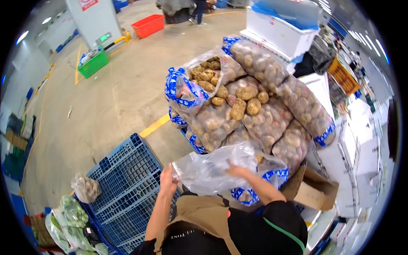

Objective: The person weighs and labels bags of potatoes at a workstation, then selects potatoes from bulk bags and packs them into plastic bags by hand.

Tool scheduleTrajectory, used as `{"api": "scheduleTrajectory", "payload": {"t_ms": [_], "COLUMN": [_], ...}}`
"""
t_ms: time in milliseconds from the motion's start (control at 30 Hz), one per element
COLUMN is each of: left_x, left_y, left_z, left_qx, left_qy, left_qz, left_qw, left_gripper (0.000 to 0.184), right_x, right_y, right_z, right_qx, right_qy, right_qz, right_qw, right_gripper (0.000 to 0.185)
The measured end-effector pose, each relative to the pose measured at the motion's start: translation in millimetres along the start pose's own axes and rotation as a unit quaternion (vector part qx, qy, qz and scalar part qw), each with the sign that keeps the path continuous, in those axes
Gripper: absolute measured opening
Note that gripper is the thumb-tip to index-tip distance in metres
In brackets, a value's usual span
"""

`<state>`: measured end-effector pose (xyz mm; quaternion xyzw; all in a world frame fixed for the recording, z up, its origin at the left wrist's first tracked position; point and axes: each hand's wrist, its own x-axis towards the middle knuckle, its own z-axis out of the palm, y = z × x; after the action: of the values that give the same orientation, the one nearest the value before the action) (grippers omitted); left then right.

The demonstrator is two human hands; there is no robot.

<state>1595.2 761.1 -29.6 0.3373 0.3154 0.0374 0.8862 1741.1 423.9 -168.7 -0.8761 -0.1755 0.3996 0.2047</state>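
A clear plastic bag (206,170) is stretched out in front of my body. My left hand (168,180) is closed on the bag's left edge. Over the bag's right part, my right hand (239,170) is smeared by motion, and I cannot tell whether its fingers grip the film. Just beyond the bag lies a heap of potato sacks (263,123), clear with blue printed bands. One open sack (187,91) shows bare potatoes inside, and several loose potatoes (239,109) rest on top of the heap.
A blue pallet (127,187) lies to my left, with a small bag of potatoes (86,188) and bagged green vegetables (73,212) beside it. An open cardboard box (314,191) is at right. Farther off are a white foam box (278,32), green crate (93,63) and red crate (148,26).
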Motion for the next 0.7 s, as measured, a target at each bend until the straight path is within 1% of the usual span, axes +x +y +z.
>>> {"api": "scheduleTrajectory", "payload": {"t_ms": [33,67,100,133,167,200,267,300,400,433,500,567,667,700], "left_x": [4.4,0.9,-8.8,-13.1,-6.1,4.3,25.9,38.9,48.9,57.3,76.9,104.0,133.6,150.3], "left_y": [12.2,27.5,43.6,52.3,49.8,47.5,41.3,34.4,28.9,22.4,10.7,1.3,10.2,10.6], "left_z": [9.7,24.9,42.7,51.5,48.1,46.9,44.9,45.3,68.5,72.9,79.2,83.5,103.2,107.2], "left_qx": [0.022,0.097,0.171,0.241,0.288,0.334,0.421,0.492,0.306,0.266,0.241,0.227,0.228,0.179], "left_qy": [-0.004,-0.032,-0.06,-0.088,-0.155,-0.201,-0.283,-0.26,-0.276,-0.266,-0.27,-0.28,-0.281,-0.279], "left_qz": [0.008,0.007,0.009,0.012,0.018,0.006,-0.012,-0.009,-0.129,-0.15,-0.126,-0.082,-0.008,-0.046], "left_qw": [1.0,0.995,0.983,0.966,0.945,0.921,0.862,0.831,0.902,0.915,0.924,0.929,0.932,0.942], "left_gripper": [0.025,0.026,0.027,0.029,0.029,0.027,0.023,0.023,0.025,0.027,0.026,0.024,0.023,0.022], "right_x": [8.7,-7.0,-22.8,-41.2,-62.4,-82.4,-119.0,-125.3,-96.9,-89.8,-67.4,-86.9,-32.0,-6.0], "right_y": [31.5,35.3,24.2,11.5,-2.9,-16.8,-42.7,-47.0,11.9,7.6,6.0,-87.4,-51.3,-32.7], "right_z": [-11.0,-53.6,-90.8,-121.5,-147.2,-167.8,-199.6,-211.6,-227.3,-236.1,-252.3,-285.7,-299.1,-304.1], "right_qx": [0.021,-0.063,-0.11,-0.153,-0.171,-0.189,-0.192,-0.196,-0.26,-0.272,-0.212,-0.102,-0.069,-0.082], "right_qy": [0.038,0.072,-0.008,-0.09,-0.101,-0.113,-0.107,-0.103,-0.113,-0.154,-0.203,-0.144,-0.031,-0.028], "right_qz": [0.049,0.013,0.078,0.141,0.167,0.19,0.193,0.193,0.031,0.059,0.089,0.167,0.173,0.134], "right_qw": [0.998,0.995,0.991,0.974,0.966,0.957,0.956,0.956,0.959,0.948,0.952,0.97,0.982,0.987], "right_gripper": [0.079,0.079,0.079,0.079,0.078,0.077,0.072,0.069,0.072,0.077,0.079,0.078,0.081,0.084]}}
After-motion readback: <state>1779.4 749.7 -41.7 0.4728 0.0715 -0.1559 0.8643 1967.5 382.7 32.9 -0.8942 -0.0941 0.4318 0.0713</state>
